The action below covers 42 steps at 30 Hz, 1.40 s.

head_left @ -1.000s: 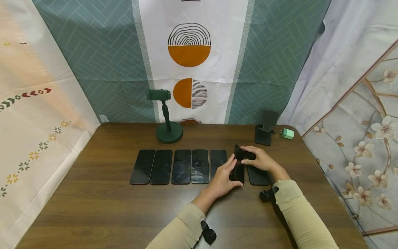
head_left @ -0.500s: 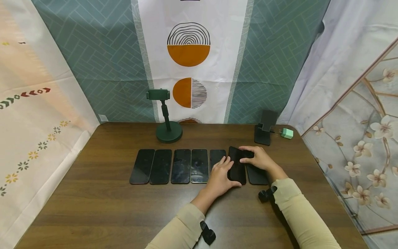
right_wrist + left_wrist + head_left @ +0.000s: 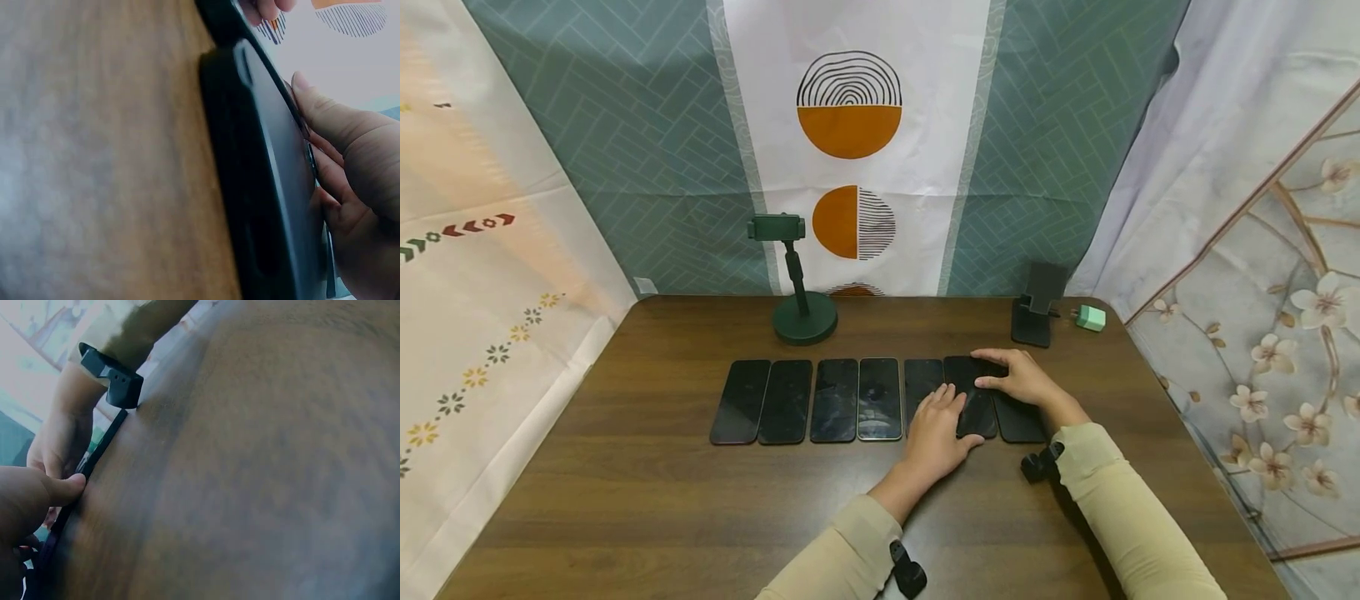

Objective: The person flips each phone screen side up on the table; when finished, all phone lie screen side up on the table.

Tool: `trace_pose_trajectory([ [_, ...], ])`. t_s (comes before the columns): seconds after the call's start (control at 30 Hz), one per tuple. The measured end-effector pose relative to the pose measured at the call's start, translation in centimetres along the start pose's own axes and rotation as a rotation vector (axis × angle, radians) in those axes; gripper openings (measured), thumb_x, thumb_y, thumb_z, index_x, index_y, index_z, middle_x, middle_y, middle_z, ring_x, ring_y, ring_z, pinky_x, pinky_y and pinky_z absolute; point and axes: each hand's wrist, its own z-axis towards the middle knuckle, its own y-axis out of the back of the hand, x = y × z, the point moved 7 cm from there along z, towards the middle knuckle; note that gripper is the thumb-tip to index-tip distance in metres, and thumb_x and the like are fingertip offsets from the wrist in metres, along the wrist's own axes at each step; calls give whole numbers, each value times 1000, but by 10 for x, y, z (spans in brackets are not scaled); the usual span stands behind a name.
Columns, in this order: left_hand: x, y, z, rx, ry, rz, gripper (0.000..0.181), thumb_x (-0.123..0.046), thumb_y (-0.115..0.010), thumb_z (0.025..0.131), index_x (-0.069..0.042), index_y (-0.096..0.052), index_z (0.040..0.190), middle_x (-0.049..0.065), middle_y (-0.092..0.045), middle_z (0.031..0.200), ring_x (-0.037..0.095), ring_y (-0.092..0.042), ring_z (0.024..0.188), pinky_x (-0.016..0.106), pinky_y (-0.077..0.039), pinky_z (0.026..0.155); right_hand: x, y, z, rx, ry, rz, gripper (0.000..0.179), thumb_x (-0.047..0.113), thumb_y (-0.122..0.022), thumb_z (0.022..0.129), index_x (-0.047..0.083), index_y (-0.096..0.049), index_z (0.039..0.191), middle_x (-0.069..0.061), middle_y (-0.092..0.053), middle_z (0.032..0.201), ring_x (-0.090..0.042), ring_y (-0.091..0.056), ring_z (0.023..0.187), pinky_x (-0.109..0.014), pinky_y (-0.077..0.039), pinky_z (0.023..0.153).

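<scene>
Several black phones lie in a row on the wooden table. Under my two hands is a phone [image 3: 977, 414] near the row's right end, lying flat with its screen up. My left hand [image 3: 936, 432] rests at its lower left, fingers extended over the left side and thumb at the near edge. My right hand [image 3: 1026, 379] holds its upper right part between thumb and fingers; the right wrist view shows the thumb [image 3: 322, 109] at its edge. The last phone [image 3: 1021, 419] at the right lies partly beneath my right hand. A narrower phone [image 3: 922, 377] is partly covered by my left hand.
A green round-based phone stand [image 3: 805, 318] stands at the back. A black folding stand [image 3: 1040, 307] and a mint-green charger plug [image 3: 1091, 317] are at the back right. Other phones [image 3: 880, 400] lie side by side to the left.
The phone between my hands has gone from tilted up on its edge to flat on the table. My left hand has lowered with it; the right hand has stayed near its top.
</scene>
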Motion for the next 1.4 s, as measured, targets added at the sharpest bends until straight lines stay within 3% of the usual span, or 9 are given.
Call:
trace_pose_trajectory([
  [0.2,0,-1,-1,6,-6,13,71,-50,-79,85,-7,-62,139,14,-53,149,26,-42,143,40,-31,119,0,3,-5,-7,-10,-4,61,19,-78,90,0,-55,143,-21,-56,143,-40,-51,134,-59,-41,108],
  [0.43,-5,-1,2,0,-43,57,70,-55,-74,87,-13,-61,141,8,-52,150,26,-39,146,45,-30,119,-6,20,-15,-77,-36,-16,61,20,-79,90,0,-56,143,-20,-57,142,-41,-51,132,-61,-40,108],
  [0.7,-13,-7,8,43,-96,29,73,-59,-71,88,-15,-58,145,7,-48,153,27,-35,147,44,-29,120,-21,32,-30,-101,-89,-40,59,20,-79,90,0,-57,141,-21,-57,143,-42,-49,134,-62,-39,108],
  [1.03,-16,-12,16,91,-108,53,72,-61,-69,89,-17,-58,145,5,-48,154,25,-35,148,42,-28,121,-32,28,-38,17,-158,-48,79,31,-83,86,5,-47,151,-24,-46,151,-47,-39,140,-66,-34,110],
  [1.4,-37,-23,20,110,-142,74,72,-61,-68,89,-12,-61,141,5,-49,152,24,-38,146,38,-29,120,-35,35,-45,-38,-148,-78,73,25,-83,85,2,-52,146,-24,-49,148,-46,-42,137,-64,-35,109],
])
